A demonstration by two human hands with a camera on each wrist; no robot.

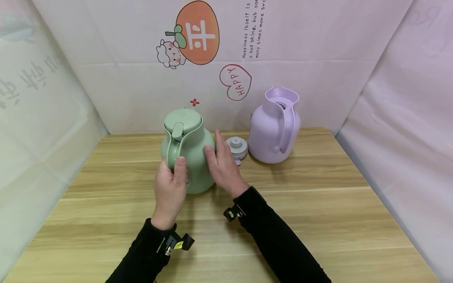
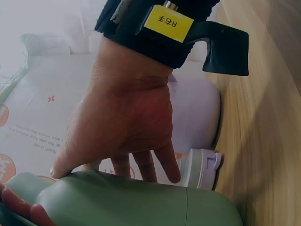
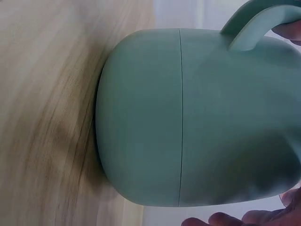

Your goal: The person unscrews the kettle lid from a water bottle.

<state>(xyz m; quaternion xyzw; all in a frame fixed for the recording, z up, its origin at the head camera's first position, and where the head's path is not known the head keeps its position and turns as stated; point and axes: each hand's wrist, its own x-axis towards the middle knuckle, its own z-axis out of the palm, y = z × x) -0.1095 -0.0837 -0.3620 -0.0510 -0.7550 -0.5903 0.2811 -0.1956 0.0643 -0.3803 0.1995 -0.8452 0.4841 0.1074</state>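
A pale green thermos jug [image 1: 197,171], lid on, stands on the wooden table. My left hand [image 1: 170,188] grips its handle [image 3: 256,30], thumb on the near side. Along the jug's right side lies my right hand [image 1: 226,165], palm facing it and fingers extended. The left wrist view shows this right hand [image 2: 127,113] with its fingers reaching behind the jug body [image 2: 141,202]. Some left-hand fingertips [image 2: 42,215] show at the lower left there. In the right wrist view, the jug's rounded base [image 3: 127,117] meets the tabletop.
A lilac thermos jug [image 1: 270,137] with its mouth uncovered stands at the back right. Beside it sits a grey stopper lid [image 1: 236,146] with a lilac tab, just beyond my right hand. Printed cloth [image 1: 134,94] hangs behind the table and along both sides.
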